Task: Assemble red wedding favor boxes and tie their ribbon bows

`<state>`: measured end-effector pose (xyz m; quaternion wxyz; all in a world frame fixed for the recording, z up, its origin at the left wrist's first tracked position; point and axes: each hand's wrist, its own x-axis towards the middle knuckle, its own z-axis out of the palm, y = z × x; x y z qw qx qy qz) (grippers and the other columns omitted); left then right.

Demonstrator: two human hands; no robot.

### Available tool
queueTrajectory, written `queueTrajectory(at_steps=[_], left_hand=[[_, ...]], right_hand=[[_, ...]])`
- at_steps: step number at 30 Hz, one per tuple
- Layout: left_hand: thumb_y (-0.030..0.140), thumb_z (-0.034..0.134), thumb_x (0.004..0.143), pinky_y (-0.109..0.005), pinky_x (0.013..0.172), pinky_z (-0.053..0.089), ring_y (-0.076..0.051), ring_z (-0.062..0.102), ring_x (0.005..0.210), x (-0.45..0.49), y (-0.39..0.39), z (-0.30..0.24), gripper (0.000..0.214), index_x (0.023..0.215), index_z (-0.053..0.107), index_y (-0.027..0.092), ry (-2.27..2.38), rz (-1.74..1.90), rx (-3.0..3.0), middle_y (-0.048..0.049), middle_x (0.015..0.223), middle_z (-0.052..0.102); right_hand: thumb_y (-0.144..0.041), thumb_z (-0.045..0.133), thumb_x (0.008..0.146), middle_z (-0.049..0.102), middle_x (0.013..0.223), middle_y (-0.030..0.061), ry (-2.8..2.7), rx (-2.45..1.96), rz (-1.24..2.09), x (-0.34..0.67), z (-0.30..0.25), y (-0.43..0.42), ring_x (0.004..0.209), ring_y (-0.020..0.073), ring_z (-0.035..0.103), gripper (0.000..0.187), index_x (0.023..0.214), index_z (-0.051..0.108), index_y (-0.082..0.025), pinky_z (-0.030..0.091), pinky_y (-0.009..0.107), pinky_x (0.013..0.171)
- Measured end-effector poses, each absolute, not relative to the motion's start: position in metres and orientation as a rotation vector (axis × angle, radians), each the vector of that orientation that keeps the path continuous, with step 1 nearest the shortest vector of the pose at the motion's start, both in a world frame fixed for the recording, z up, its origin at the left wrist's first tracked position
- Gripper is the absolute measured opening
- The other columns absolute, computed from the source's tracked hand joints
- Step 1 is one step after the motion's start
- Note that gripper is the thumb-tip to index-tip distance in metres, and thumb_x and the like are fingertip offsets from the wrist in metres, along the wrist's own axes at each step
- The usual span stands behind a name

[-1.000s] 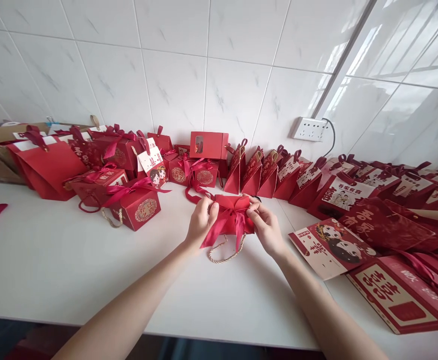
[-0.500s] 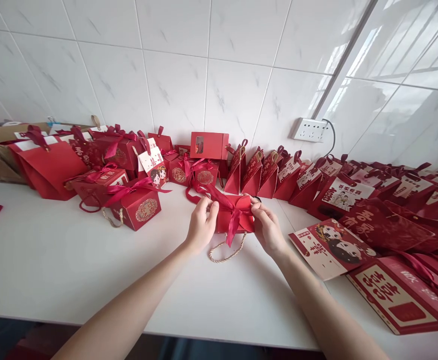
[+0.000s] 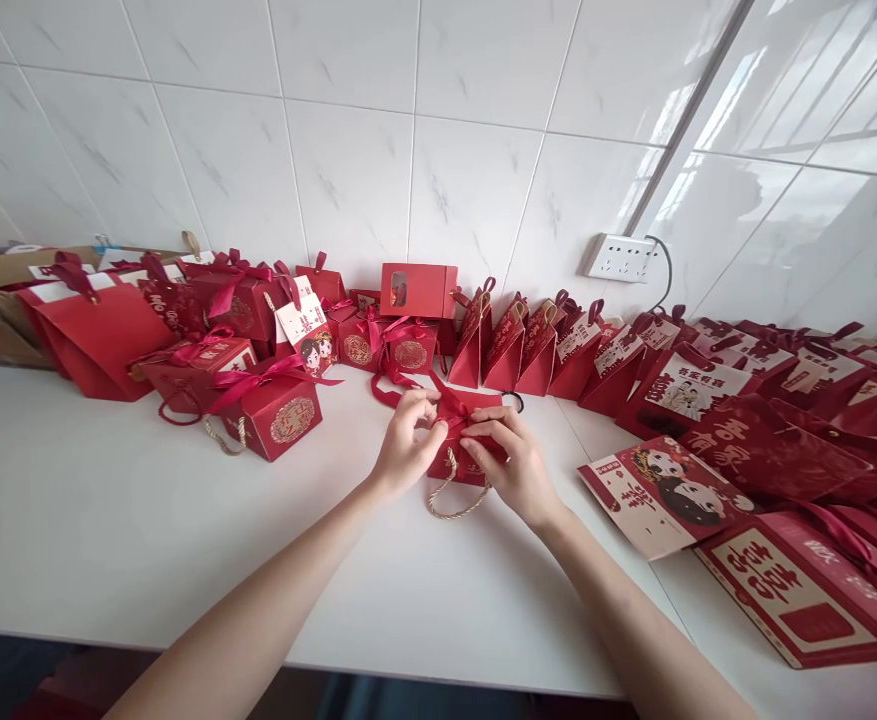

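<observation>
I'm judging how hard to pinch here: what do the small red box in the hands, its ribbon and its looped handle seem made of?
The small red box is probably matte card: flat faces, sharp folds, no glare. The ribbon looks like satin-like fabric, with a faint sheen and soft bends. The looped handle is twisted beige cord, likely fibre, lying in a loose curl.
</observation>
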<state>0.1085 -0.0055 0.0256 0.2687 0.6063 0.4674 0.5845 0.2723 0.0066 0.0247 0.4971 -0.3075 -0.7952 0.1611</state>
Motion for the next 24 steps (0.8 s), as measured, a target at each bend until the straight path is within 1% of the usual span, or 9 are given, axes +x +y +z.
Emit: queueTrajectory(at_steps=[3, 7, 9, 11, 14, 16, 18, 21, 24], left_hand=[[0.032, 0.057, 0.07, -0.033, 0.082, 0.045, -0.024, 0.052, 0.111, 0.105, -0.002, 0.024, 0.018, 0.08, 0.048, 0.02, 1.214, 1.535, 1.452, -0.0088, 0.117, 0.055], [0.039, 0.059, 0.074, -0.035, 0.09, 0.043, -0.025, 0.05, 0.118, 0.102, 0.003, 0.024, 0.039, 0.108, 0.053, 0.022, 1.19, 1.522, 1.354, -0.0079, 0.116, 0.059], [0.041, 0.063, 0.072, -0.034, 0.088, 0.045, -0.024, 0.055, 0.111, 0.102, 0.004, 0.025, 0.039, 0.104, 0.057, 0.021, 1.227, 1.511, 1.353, -0.0074, 0.111, 0.062], [0.042, 0.066, 0.069, -0.032, 0.081, 0.048, -0.022, 0.061, 0.093, 0.102, 0.006, 0.026, 0.03, 0.088, 0.061, 0.018, 1.25, 1.496, 1.36, -0.0054, 0.093, 0.066], [0.042, 0.062, 0.073, -0.032, 0.073, 0.051, -0.019, 0.061, 0.076, 0.095, 0.012, 0.027, 0.026, 0.074, 0.057, 0.017, 1.294, 1.576, 1.296, -0.003, 0.075, 0.062], [0.04, 0.053, 0.079, -0.035, 0.075, 0.052, -0.021, 0.062, 0.083, 0.085, 0.017, 0.029, 0.024, 0.083, 0.053, 0.017, 1.368, 1.719, 1.177, -0.0065, 0.085, 0.062], [0.034, 0.047, 0.082, -0.039, 0.086, 0.05, -0.024, 0.058, 0.103, 0.076, 0.02, 0.032, 0.023, 0.099, 0.048, 0.018, 1.461, 1.891, 1.033, -0.0125, 0.108, 0.058], [0.023, 0.051, 0.079, -0.04, 0.109, 0.032, -0.023, 0.038, 0.131, 0.072, 0.016, 0.037, 0.035, 0.113, 0.043, 0.021, 1.562, 2.137, 1.094, -0.0126, 0.134, 0.044], [0.027, 0.051, 0.082, -0.038, 0.11, 0.032, -0.023, 0.039, 0.132, 0.086, 0.005, 0.036, 0.033, 0.115, 0.05, 0.021, 1.447, 1.936, 1.628, -0.0104, 0.136, 0.048]], right_hand=[[-0.04, 0.055, 0.088, 0.064, 0.09, 0.006, -1.783, -0.798, 0.575, 0.277, 0.031, 0.008, 0.084, 0.0196, 0.062, 0.023, 0.076, 0.064, -0.022, 0.051, 0.034, 0.074], [-0.049, 0.058, 0.084, 0.066, 0.078, 0.0037, -1.556, -0.829, 0.777, 0.28, 0.041, 0.008, 0.076, 0.018, 0.06, 0.035, 0.064, 0.065, -0.02, 0.048, 0.032, 0.071], [-0.051, 0.062, 0.079, 0.066, 0.082, 0.0041, -1.475, -0.807, 0.866, 0.281, 0.042, 0.011, 0.082, 0.0191, 0.06, 0.035, 0.062, 0.065, -0.02, 0.048, 0.033, 0.077], [-0.052, 0.064, 0.077, 0.066, 0.087, 0.0045, -1.328, -0.775, 0.985, 0.285, 0.04, 0.019, 0.087, 0.0205, 0.061, 0.034, 0.065, 0.065, -0.02, 0.049, 0.036, 0.079], [-0.056, 0.058, 0.077, 0.062, 0.078, 0.0034, -0.987, -0.832, 0.954, 0.306, 0.034, 0.041, 0.08, 0.0201, 0.061, 0.035, 0.068, 0.055, -0.022, 0.052, 0.039, 0.074], [-0.054, 0.054, 0.077, 0.058, 0.07, 0.0023, -0.853, -0.924, 0.803, 0.325, 0.032, 0.055, 0.074, 0.0197, 0.06, 0.033, 0.067, 0.047, -0.024, 0.051, 0.039, 0.071], [-0.051, 0.05, 0.079, 0.057, 0.071, 0.0028, -0.818, -0.973, 0.702, 0.338, 0.032, 0.062, 0.077, 0.0207, 0.059, 0.027, 0.071, 0.046, -0.025, 0.05, 0.039, 0.071], [-0.044, 0.048, 0.081, 0.062, 0.091, 0.0061, -0.879, -1.005, 0.59, 0.336, 0.037, 0.056, 0.096, 0.0231, 0.058, 0.022, 0.083, 0.054, -0.023, 0.046, 0.04, 0.084], [-0.041, 0.058, 0.077, 0.065, 0.103, 0.0071, -1.122, -1.026, 0.59, 0.315, 0.04, 0.04, 0.103, 0.0246, 0.057, 0.025, 0.089, 0.065, -0.02, 0.04, 0.04, 0.094]])
